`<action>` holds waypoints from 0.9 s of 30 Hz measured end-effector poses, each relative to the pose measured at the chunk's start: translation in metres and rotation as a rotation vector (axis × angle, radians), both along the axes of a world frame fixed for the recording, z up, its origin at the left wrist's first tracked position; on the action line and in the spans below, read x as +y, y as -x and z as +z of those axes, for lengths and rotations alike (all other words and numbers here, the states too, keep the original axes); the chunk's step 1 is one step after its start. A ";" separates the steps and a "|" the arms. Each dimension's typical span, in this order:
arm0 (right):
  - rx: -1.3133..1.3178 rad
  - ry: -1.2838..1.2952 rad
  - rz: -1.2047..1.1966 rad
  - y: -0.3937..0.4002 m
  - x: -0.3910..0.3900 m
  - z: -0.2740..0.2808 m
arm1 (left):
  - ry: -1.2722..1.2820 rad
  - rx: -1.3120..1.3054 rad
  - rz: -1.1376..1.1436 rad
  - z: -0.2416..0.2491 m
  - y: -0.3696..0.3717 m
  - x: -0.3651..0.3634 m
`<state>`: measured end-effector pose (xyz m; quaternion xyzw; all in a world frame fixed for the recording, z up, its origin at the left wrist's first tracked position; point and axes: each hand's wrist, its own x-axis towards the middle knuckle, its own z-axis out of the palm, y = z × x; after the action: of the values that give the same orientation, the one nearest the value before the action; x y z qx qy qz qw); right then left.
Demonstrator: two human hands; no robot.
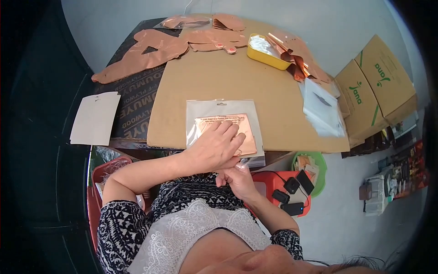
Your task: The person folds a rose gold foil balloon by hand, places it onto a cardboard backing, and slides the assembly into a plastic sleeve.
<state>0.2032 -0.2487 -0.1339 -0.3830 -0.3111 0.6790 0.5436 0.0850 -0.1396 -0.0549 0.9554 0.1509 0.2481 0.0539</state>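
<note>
My left hand [215, 145] lies across a folded rose-gold foil packet [246, 134] with black printed text along its top. Its fingers are stretched out over the foil, palm down. The packet sits on a clear and white plastic sleeve [200, 106] with a hang hole, close to the table's front edge. Below it, my right hand [237, 179] is at that edge with curled fingers, near the sleeve's lower right corner. I cannot tell what its fingers hold. The left wrist hides part of the sleeve's lower edge.
Cardboard [178, 91] covers the table. White cards [96, 118] lie left, clear sleeves [323, 109] right. Flat rose-gold foil shapes [155, 52] and a yellow tray [267, 60] are at the back. Boxes [365, 91] stand right; a red stool [269, 182] holds black devices below.
</note>
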 end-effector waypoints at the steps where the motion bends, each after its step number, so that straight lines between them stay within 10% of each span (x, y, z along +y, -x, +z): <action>1: -0.001 -0.001 0.004 0.000 0.000 0.000 | 0.005 0.003 -0.004 0.000 0.001 0.001; 15: -0.227 -0.139 0.114 -0.021 -0.011 -0.002 | 0.168 -0.081 -0.016 0.024 0.022 0.002; 21: 0.172 0.060 -0.521 -0.037 -0.022 0.008 | 0.269 -0.209 0.254 0.030 0.049 0.031; 27: 0.008 0.026 -0.418 -0.038 -0.017 0.001 | 0.502 -0.161 0.514 0.026 0.053 0.045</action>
<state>0.2413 -0.2656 -0.1332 -0.4435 -0.2142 0.5568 0.6689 0.0318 -0.0950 -0.0287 0.8208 0.4375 0.2831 0.2340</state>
